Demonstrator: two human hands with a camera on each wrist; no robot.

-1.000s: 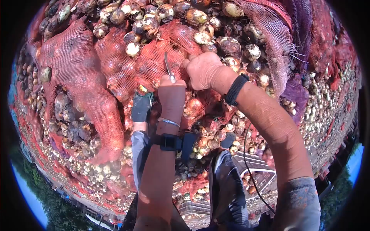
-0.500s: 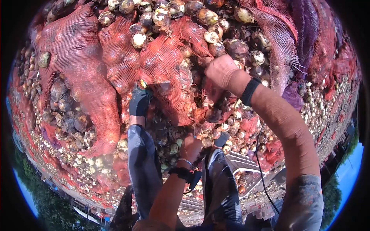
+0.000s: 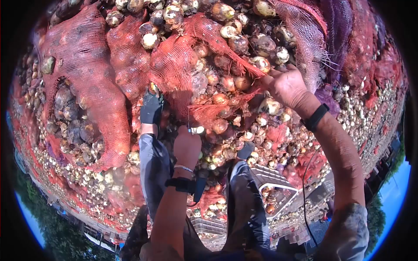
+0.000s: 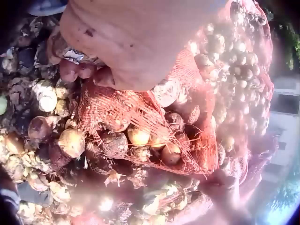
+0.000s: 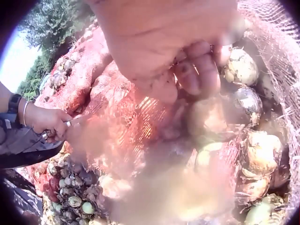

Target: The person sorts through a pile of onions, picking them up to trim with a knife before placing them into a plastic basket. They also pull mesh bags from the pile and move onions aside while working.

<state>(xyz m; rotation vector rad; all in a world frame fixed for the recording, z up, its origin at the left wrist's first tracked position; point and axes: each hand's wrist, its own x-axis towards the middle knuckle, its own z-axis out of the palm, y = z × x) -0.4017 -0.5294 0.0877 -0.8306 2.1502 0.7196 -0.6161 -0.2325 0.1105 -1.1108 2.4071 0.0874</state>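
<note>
In the head view my left hand (image 3: 187, 145) grips a knife (image 3: 189, 129), its thin blade pointing up at the lower edge of a torn red mesh sack (image 3: 170, 63). The right wrist view also shows that left hand (image 5: 49, 123), fingers curled round the handle. To the right, my right hand (image 3: 289, 87) pinches a stretched strip of the mesh and holds it out sideways. Between the hands the sack gapes, and onions (image 3: 220, 99) with brown, dirty skins show in the opening. Loose mesh (image 4: 126, 112) hangs over onions below the left hand in the left wrist view.
More filled red mesh sacks (image 3: 82, 65) lie on the left, and a pink and purple net (image 3: 305, 39) at the upper right. Loose onions (image 3: 261, 43) are heaped behind. A gloved hand or shoe-like dark thing (image 3: 151, 108) and a plastic crate (image 3: 274, 182) are near my legs.
My left hand drew the knife down from the sack toward my legs, then came slightly up and left. My right hand moved right, pulling the mesh aside; the opening widened and more onions show.
</note>
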